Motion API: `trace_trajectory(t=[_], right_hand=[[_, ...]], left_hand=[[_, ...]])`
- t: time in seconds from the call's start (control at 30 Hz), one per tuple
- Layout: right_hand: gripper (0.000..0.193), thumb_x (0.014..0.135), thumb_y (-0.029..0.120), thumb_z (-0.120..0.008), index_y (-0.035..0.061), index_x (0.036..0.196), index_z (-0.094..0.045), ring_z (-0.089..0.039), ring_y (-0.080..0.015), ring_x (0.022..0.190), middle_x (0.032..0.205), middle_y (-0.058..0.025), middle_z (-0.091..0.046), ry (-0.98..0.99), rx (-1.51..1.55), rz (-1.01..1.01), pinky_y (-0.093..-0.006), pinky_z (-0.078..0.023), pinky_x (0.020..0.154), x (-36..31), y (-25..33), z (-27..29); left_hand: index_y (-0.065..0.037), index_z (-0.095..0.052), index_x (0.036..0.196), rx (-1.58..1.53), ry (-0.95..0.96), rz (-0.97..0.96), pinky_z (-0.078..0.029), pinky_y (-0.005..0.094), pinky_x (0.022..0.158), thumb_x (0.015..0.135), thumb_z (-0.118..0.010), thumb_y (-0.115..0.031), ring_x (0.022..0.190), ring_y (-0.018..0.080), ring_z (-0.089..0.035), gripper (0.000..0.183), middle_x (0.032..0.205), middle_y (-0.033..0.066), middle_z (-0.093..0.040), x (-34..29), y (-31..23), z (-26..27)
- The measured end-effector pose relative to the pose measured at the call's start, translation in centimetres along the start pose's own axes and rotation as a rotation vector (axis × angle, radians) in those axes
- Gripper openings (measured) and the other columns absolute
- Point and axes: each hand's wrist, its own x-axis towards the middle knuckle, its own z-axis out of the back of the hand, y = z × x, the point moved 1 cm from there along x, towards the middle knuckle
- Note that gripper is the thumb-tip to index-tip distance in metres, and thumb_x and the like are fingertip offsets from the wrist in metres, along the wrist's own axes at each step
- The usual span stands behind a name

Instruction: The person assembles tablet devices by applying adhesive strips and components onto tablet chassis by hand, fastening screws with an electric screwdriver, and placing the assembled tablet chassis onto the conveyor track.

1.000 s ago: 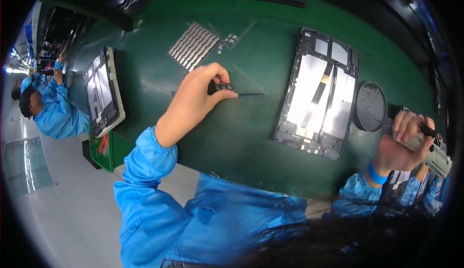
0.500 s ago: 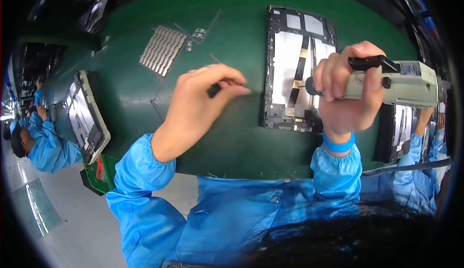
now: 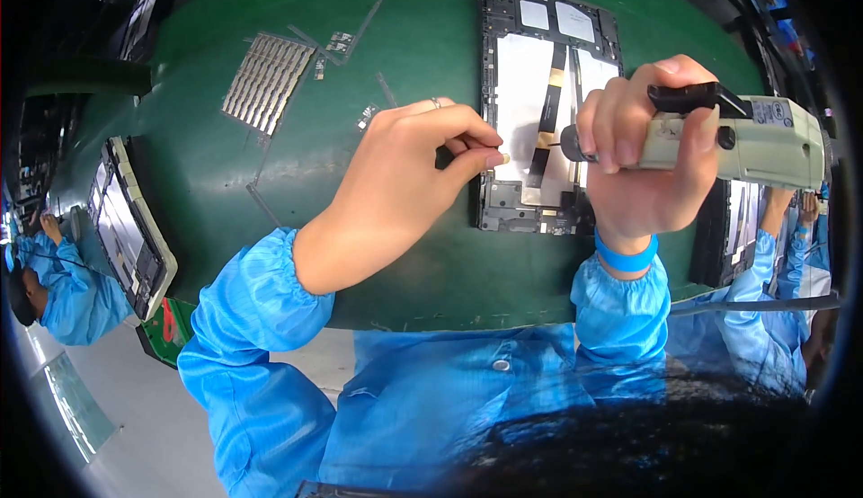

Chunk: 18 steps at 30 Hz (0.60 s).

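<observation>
A: What sits at the far left?

B: A co-worker in blue (image 3: 63,287) at the rim, then a framed panel (image 3: 130,224) lying on the edge of the green tabletop (image 3: 297,165). Farther up lies a ribbed silver sheet (image 3: 268,82) with a few small loose parts (image 3: 340,44) beside it.

A: And the person's own hands?

B: The left hand (image 3: 409,174) reaches in from the lower left, its fingers (image 3: 481,158) pinched closed at the left edge of the opened tablet (image 3: 544,107). Something small and dark may be held in the pinch, but I cannot make it out.

A: Where is the tablet?

B: Flat on the tabletop, upper centre, back cover off, silver inside with a ribbon cable down the middle.

A: The right hand?

B: The right hand (image 3: 643,161) is wrapped tight around a pale electric screwdriver (image 3: 751,138), held sideways, its tip pointing left over the tablet, close to the left fingertips. A blue band circles that wrist. Behind it, a second dark device (image 3: 737,233) lies at the tabletop's right edge.
</observation>
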Motion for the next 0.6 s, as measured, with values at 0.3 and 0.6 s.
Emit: trace_trajectory(t=[0.3,0.6], right_hand=[[0.044,0.106,0.043,-0.04,0.0037,0.121,-0.053,-0.038,-0.0114,0.048,0.062,-0.0009,-0.043,0.031,-0.006,-0.028,-0.0305,-0.036,0.049,0.07,-0.33,-0.67],[0.046,0.106,0.044,-0.04,0.0031,0.122,-0.054,-0.038,-0.0112,0.048,0.062,-0.0008,-0.043,0.018,0.006,-0.017,-0.0301,-0.036,0.048,0.02,-0.37,-0.87]], left_hand=[[0.004,-0.072,0.098,-0.195,0.025,0.076,-0.054,0.0257,0.071,0.086,-0.073,0.001,0.077,0.0119,-0.067,0.013,0.091,0.0088,-0.074,0.29,0.59,0.16],[0.005,-0.072,0.096,-0.155,0.076,0.098,-0.051,0.0234,0.066,0.086,-0.074,-0.001,0.075,0.0081,-0.065,0.012,0.085,0.0078,-0.073,0.03,0.88,0.17]])
